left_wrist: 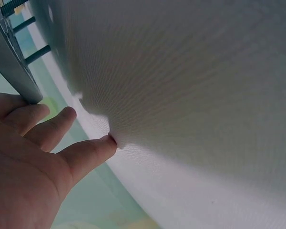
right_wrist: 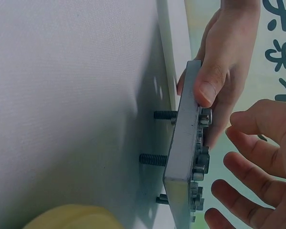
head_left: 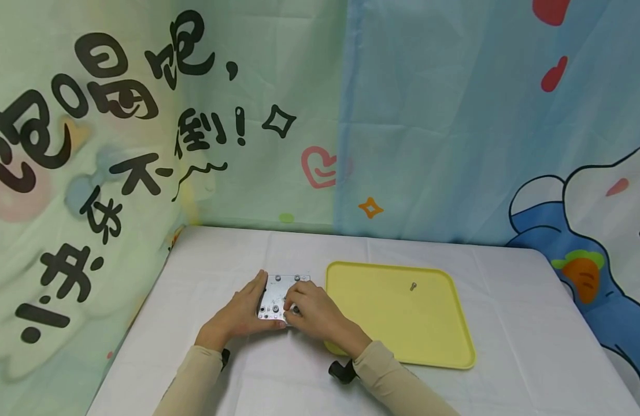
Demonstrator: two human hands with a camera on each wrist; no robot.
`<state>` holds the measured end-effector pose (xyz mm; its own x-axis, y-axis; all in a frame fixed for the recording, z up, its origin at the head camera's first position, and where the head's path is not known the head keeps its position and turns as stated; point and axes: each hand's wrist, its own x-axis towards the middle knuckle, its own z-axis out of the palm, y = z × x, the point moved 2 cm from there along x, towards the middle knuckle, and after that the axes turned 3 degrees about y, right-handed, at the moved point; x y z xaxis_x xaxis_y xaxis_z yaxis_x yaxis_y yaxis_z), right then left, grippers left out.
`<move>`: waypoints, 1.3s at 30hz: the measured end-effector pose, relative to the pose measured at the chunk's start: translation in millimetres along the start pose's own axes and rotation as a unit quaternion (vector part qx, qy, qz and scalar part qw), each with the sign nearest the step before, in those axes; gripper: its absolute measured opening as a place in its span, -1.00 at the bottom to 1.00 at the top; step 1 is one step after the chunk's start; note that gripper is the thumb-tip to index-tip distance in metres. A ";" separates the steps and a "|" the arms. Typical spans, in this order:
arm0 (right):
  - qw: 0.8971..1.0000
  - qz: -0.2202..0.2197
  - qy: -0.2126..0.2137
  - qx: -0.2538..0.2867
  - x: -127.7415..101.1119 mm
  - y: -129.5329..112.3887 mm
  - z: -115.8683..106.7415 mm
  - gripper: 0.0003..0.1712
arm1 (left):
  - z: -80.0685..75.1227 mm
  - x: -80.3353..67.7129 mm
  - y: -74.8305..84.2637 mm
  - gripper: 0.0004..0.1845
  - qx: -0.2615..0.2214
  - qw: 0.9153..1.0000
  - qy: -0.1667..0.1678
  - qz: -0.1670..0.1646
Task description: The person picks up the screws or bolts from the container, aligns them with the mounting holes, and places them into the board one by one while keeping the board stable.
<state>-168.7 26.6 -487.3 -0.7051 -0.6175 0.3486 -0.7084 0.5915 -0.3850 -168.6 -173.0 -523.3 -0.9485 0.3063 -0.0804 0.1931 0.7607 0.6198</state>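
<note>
A silvery metal plate [head_left: 270, 296] is held above the white table by my left hand [head_left: 240, 312], which grips its left side and near edge. In the right wrist view, the left thumb [right_wrist: 210, 88] lies along the plate's edge. Several bolts sit through the plate, their heads on the upper face and threaded shanks [right_wrist: 153, 160] poking out below. My right hand [head_left: 317, 311] hovers over the plate's right part, fingers loosely bent. The right fingertips [right_wrist: 236, 119] are close to the bolt heads [right_wrist: 205, 160], with a gap between them and nothing visible in the fingers.
To the right lies a shallow yellow tray [head_left: 392, 318] with one small bolt [head_left: 413, 286] on it. A white cloth covers the table [head_left: 507, 300]. Printed curtains [head_left: 429, 127] hang behind and at the left. Black wrist cameras [head_left: 343, 371] are worn under the forearms.
</note>
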 end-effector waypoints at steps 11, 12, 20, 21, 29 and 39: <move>0.998 0.056 -0.003 0.004 -13.8 23.5 -23.4 -0.92 | 0.4 -2.3 1.4 0.39 0.007 1.000 0.003 -0.007; 0.998 0.062 -0.002 0.004 -16.8 29.0 -27.4 -0.91 | 0.4 -2.2 1.5 0.39 0.006 1.000 0.003 -0.008; 0.995 0.101 0.023 0.001 -49.8 89.0 -56.1 -0.87 | 1.6 -1.2 -2.2 0.38 0.008 1.000 0.004 -0.007; 0.994 0.108 0.027 0.002 -54.2 96.3 -60.4 -0.87 | 1.5 -1.2 -2.2 0.38 0.008 1.000 0.005 -0.005; 0.982 0.184 0.030 0.016 -86.6 153.7 -93.8 -0.81 | 2.0 -1.8 -0.4 0.38 0.005 1.000 0.000 -0.010; 0.973 0.232 0.023 0.002 -112.6 188.1 -117.6 -0.74 | 2.8 -0.8 0.2 0.38 0.008 1.000 0.000 -0.010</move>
<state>-226.3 268.3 -498.5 -0.9492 -0.2614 0.1751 -0.3146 0.7989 -0.5126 -167.0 -171.5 -525.3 -0.9524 0.2908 -0.0920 0.1785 0.7760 0.6050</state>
